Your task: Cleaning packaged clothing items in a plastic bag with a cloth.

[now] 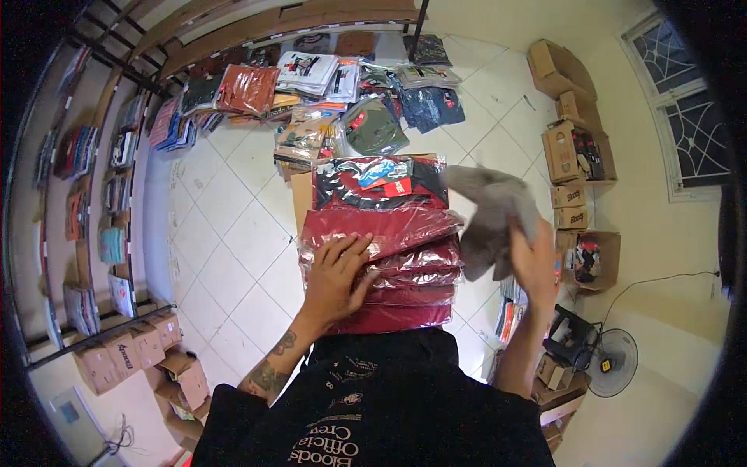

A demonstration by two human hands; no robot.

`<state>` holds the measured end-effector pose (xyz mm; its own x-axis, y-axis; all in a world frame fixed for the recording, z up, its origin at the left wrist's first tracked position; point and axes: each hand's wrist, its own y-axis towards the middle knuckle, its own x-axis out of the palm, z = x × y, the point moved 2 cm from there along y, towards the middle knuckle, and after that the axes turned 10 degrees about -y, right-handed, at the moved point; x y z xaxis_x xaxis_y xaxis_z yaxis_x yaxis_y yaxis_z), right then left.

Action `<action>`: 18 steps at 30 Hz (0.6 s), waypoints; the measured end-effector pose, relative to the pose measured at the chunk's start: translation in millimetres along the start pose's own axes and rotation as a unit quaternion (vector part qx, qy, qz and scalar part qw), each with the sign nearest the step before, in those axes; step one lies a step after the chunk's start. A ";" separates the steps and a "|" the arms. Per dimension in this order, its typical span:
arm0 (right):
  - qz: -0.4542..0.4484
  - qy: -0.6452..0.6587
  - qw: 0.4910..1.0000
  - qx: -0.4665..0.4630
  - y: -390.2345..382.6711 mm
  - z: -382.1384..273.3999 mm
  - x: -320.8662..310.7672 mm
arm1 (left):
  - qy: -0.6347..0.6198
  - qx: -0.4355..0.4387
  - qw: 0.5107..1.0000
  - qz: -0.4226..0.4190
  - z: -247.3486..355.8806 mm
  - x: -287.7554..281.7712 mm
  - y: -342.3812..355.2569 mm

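Left hand [336,272] lies flat, fingers spread, on the stack of bagged red shirts [381,257]; right hand [533,261] grips a grey garment [490,214] aloft.

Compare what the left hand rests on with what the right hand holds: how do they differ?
The dark red bagged garments under the left hand are folded flat in shiny clear plastic and stacked. The grey garment gripped by the right hand is unbagged, crumpled, single and held up beside the stack. Both are clothing.
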<state>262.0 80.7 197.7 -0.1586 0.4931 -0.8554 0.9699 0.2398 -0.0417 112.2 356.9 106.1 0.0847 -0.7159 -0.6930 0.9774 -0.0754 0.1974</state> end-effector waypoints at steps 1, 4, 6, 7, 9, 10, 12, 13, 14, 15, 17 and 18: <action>0.024 -0.031 0.995 -0.087 7.4 8.0 16.6 | -0.011 -0.018 1.000 -0.002 8.3 0.3 -0.6; -0.143 0.007 0.973 -0.179 32.7 -30.8 63.5 | 0.023 -0.022 0.999 -0.012 5.4 10.0 -18.8; -0.316 -0.016 0.940 -0.131 36.4 -64.3 85.9 | 0.057 -0.023 0.998 -0.025 0.2 24.9 -27.7; -0.336 -0.026 0.929 -0.153 32.2 -77.1 107.8 | 0.086 -0.023 0.996 -0.028 -0.6 29.4 -31.1; -0.311 -0.078 0.921 -0.221 20.2 -99.6 151.9 | 0.091 -0.020 0.995 -0.024 -13.4 48.6 -43.7; -0.265 -0.116 0.918 -0.270 13.0 -112.6 169.3 | 0.078 -0.038 0.996 -0.017 -17.8 54.5 -50.5; -0.256 -0.051 0.915 -0.306 8.6 -132.4 203.0 | 0.099 -0.017 0.995 -0.018 -26.6 60.4 -54.1; -0.258 -0.051 0.915 -0.306 8.8 -136.2 208.1 | 0.098 -0.018 0.995 -0.018 -29.3 61.7 -54.7; -0.253 -0.032 0.917 -0.308 9.8 -138.2 211.3 | 0.103 -0.004 0.995 -0.014 -31.1 63.3 -55.0; -0.248 -0.015 0.918 -0.309 10.7 -137.8 212.5 | 0.106 0.012 0.994 -0.010 -32.3 65.4 -55.0; -0.267 -0.064 0.917 -0.290 11.1 -128.1 199.7 | 0.081 0.006 0.996 0.037 -34.9 66.7 -61.4; -0.282 -0.116 0.914 -0.268 11.8 -116.2 190.8 | 0.055 0.005 0.995 0.085 -35.5 67.5 -63.3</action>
<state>221.8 274.8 94.1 -0.5019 -0.0121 -0.8649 0.5052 0.8075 -0.3045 62.9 338.0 22.2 0.2700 -0.6388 -0.7205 0.9452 0.0331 0.3248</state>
